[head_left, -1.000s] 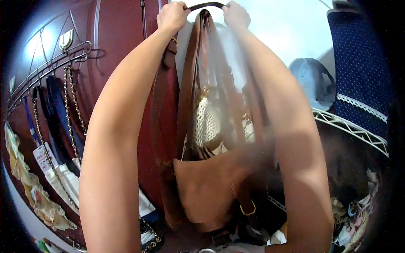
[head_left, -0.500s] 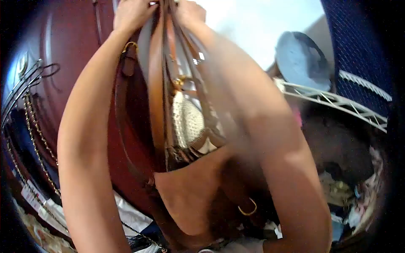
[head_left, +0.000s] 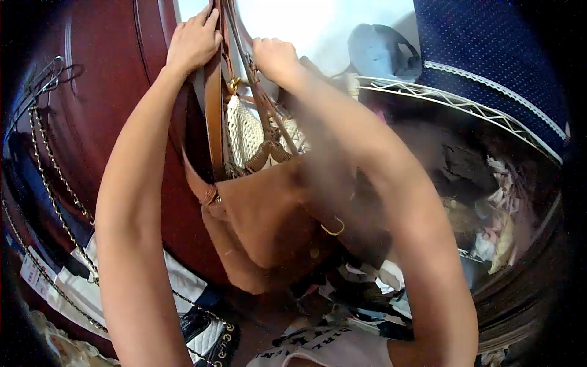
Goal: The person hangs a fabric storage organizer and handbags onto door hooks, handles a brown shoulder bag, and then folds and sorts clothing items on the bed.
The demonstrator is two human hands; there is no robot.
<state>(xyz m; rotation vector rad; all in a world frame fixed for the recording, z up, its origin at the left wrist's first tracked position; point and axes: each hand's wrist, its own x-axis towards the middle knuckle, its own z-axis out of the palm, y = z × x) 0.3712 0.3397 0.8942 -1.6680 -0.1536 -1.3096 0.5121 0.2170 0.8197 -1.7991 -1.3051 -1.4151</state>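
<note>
A brown handbag (head_left: 263, 220) with a wide flap and gold-coloured fittings hangs below my raised arms. My left hand (head_left: 194, 43) is closed on its broad brown strap (head_left: 214, 116) near the top of the view. To the right, my right hand (head_left: 275, 60) is closed in a fist against thinner brown straps (head_left: 260, 92); its fingertips are partly hidden. Between and behind the straps shows a cream woven bag (head_left: 243, 128) with brown trim. A small gold-coloured clasp (head_left: 233, 84) sits above it. My right forearm covers part of the brown bag's right side.
A dark red door (head_left: 104, 122) stands behind, with metal hooks (head_left: 46, 85) and chain straps (head_left: 58, 177) at left. On the right are a white wire shelf (head_left: 465, 101), a light blue cap (head_left: 379, 52) and navy dotted fabric (head_left: 483, 43). Crumpled cloth (head_left: 498, 226) lies lower right.
My hands have moved farther apart, spreading the straps. In the view, the brown bag sits higher and shows more of its lower body; the shelf and cap have shifted left and up.
</note>
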